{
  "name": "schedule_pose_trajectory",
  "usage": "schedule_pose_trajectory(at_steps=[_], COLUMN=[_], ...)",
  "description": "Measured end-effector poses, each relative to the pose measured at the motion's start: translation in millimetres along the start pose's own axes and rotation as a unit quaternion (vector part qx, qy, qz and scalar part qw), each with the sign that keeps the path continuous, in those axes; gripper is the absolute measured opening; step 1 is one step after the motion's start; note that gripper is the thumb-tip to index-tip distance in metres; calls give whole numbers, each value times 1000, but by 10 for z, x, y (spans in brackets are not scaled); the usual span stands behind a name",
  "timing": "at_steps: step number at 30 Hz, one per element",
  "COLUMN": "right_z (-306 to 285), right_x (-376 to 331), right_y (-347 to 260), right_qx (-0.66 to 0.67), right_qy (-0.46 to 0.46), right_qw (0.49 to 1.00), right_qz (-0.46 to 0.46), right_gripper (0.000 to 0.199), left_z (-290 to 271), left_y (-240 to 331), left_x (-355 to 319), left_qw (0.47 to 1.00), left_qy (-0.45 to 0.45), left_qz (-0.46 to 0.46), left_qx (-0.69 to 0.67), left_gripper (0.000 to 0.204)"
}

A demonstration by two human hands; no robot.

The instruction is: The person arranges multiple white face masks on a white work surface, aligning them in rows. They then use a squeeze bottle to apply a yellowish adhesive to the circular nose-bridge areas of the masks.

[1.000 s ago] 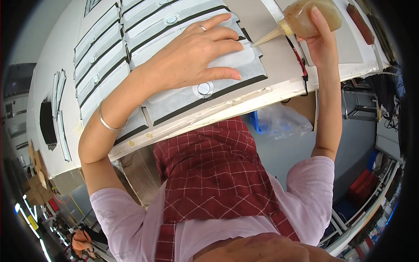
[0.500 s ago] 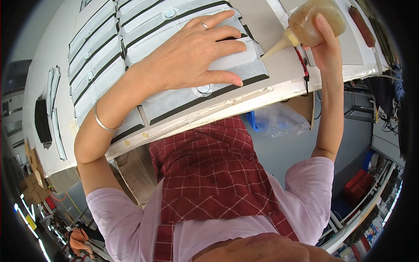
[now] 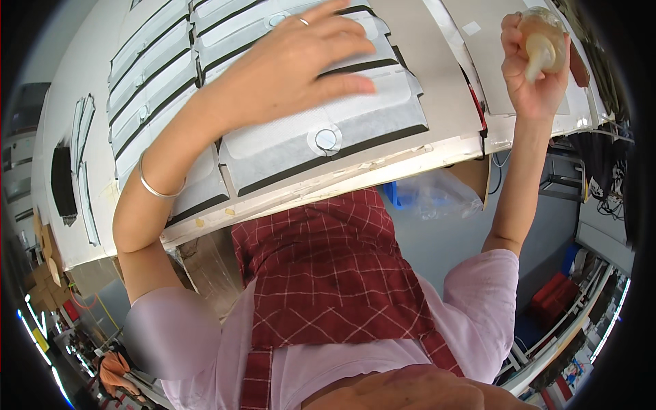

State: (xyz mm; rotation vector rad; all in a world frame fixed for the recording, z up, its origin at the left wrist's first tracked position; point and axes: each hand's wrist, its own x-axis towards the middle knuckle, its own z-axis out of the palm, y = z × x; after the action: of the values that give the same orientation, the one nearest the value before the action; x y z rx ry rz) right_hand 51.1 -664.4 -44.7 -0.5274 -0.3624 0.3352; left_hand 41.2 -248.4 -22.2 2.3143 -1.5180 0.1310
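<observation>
My left hand, with a ring on one finger, hovers over rows of flat light-grey panels. Its fingers are spread and hold nothing; motion blurs the fingertips. The panels carry black strips along their edges, and some have a round white disc. To the right, my right hand grips a translucent squeeze bottle holding a yellowish liquid. The bottle's tapered nozzle points down toward me, away from the panels.
Thin pale strips and a black strip bundle lie on the table's left side. A slim red-and-black tool rests near the worn front edge. Below hangs a clear plastic bag. Another person is far off at lower left.
My right hand has moved right and turned the bottle, taking its nozzle away from the panel's corner. My left hand has lifted slightly up and left, uncovering the nearest disc.
</observation>
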Motion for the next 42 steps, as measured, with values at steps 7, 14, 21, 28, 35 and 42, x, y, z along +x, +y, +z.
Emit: schedule_pose_trajectory(at_steps=[7,14,21,28,35,42], right_z=[584,499,600,560,194,288], right_x=[627,769,697,555,512,532], right_y=[776,824,831,874,536,365], right_qx=[-378,-468,-453,-452,-471,-277], right_qy=[282,218,238,220,179,110], right_qw=[869,843,851,858,860,954], right_qz=[-149,-153,-115,-110,-78,41], right_gripper=[45,48,42,42,41,37], left_z=[-139,-25,-55,-3,2,17], left_y=[-159,-186,-150,-179,-203,-239], left_x=[33,-49,-68,-96,-117,-164], left_qw=[994,998,997,998,998,998], left_qy=[-34,-37,-46,-43,-34,-24], left_qz=[-66,-49,-57,-51,-42,-41], left_qx=[-77,-24,-20,6,-20,-38], left_gripper=[58,61,64,65,64,64])
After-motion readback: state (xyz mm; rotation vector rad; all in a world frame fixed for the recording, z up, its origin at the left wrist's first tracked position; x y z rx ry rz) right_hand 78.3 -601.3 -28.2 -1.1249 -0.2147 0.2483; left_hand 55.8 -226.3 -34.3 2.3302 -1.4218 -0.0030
